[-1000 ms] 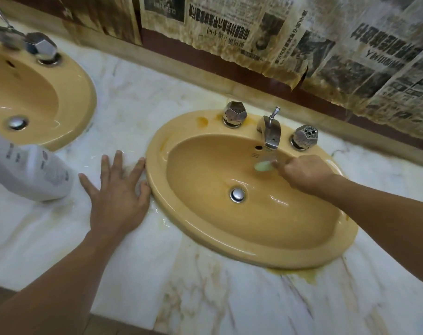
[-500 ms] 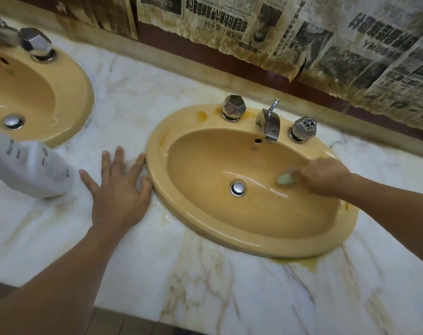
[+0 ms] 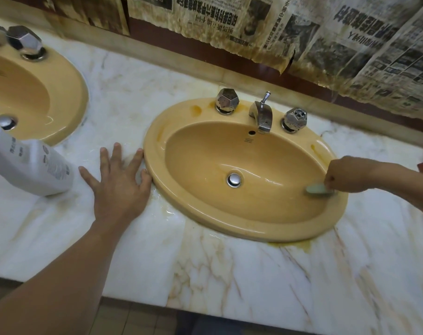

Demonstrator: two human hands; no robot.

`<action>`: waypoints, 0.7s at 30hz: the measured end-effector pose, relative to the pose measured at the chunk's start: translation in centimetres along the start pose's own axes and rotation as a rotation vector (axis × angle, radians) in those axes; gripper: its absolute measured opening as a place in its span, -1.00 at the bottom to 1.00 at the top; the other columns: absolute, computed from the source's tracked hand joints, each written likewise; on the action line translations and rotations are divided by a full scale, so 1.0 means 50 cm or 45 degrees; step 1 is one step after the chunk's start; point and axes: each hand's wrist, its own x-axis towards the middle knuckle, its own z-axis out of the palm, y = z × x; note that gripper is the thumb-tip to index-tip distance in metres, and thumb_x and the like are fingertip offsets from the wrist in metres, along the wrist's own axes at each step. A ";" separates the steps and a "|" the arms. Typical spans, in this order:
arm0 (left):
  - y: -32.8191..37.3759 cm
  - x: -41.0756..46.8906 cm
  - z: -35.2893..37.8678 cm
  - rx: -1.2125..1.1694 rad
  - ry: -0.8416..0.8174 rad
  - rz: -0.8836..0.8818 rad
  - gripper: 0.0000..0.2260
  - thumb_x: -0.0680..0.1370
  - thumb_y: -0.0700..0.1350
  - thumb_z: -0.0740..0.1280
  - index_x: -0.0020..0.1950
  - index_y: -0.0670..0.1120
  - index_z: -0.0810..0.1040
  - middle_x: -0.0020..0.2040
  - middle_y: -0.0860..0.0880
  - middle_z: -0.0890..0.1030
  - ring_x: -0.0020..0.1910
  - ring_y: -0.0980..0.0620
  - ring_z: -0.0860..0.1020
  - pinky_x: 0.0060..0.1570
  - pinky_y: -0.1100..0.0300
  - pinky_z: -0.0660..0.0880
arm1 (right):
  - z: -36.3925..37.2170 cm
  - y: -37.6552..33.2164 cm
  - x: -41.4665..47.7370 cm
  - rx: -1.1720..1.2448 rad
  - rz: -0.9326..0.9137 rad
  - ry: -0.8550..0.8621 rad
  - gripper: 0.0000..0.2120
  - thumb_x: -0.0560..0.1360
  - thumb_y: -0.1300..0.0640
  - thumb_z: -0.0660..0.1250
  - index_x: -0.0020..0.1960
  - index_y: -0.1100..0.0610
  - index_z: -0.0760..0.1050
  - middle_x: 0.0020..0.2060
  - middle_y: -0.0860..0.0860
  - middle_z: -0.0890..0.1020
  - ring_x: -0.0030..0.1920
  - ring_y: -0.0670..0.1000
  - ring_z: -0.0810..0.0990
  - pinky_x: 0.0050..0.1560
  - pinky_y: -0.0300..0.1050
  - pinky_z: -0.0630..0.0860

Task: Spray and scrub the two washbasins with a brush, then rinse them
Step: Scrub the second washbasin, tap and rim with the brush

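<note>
Two ochre washbasins are set in a marble counter. The right washbasin (image 3: 196,213) fills the middle of the view; the left washbasin (image 3: 67,97) is cut off at the left edge. My right hand (image 3: 345,174) is closed around a pale green brush (image 3: 316,189), pressing it against the right inner wall of the right washbasin, near the rim. My left hand (image 3: 119,183) lies flat on the counter with fingers spread, its fingertips touching that basin's left rim. A white spray bottle (image 3: 33,168) with a purple top stands tilted-looking at the left, between the basins.
The right basin has a chrome spout (image 3: 262,116), two faceted knobs (image 3: 226,100) and a drain plug (image 3: 234,179). Yellow stains mark its rim and the marble counter (image 3: 229,267) in front. Stained newspaper (image 3: 326,32) hangs on the wall behind. The counter's front edge is near me.
My right hand has swept the brush from under the spout, across the bowl, to the right inner wall. My left hand stays flat on the counter.
</note>
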 end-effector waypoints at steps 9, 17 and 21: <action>0.002 0.000 0.001 -0.025 -0.008 -0.029 -0.50 0.67 0.17 0.06 0.63 0.23 0.18 0.69 -0.06 0.03 0.67 -0.08 -0.12 0.49 -0.46 -0.22 | 0.063 -0.084 0.042 0.143 -0.046 -0.032 -0.71 0.60 -0.06 0.24 -0.24 0.02 0.51 -0.20 -0.01 0.59 -0.14 0.06 0.57 -0.15 -0.08 0.54; 0.002 0.005 -0.002 -0.048 -0.028 -0.032 -0.50 0.67 0.21 -0.01 0.64 0.24 0.16 0.69 -0.03 0.00 0.67 -0.05 -0.17 0.50 -0.44 -0.25 | 0.138 -0.236 0.143 0.930 -0.068 0.232 -0.74 0.60 -0.05 0.23 -0.05 -0.06 0.69 -0.16 0.05 0.64 -0.11 0.11 0.59 -0.14 -0.03 0.49; 0.005 0.004 -0.007 -0.063 -0.031 -0.038 -0.51 0.68 0.19 0.00 0.64 0.25 0.16 0.69 -0.03 -0.01 0.66 -0.05 -0.18 0.50 -0.45 -0.25 | 0.131 -0.227 0.123 1.030 -0.217 -0.049 -0.83 0.57 -0.03 0.36 -0.06 -0.15 0.73 -0.30 0.02 0.62 -0.33 0.12 0.53 -0.33 -0.07 0.53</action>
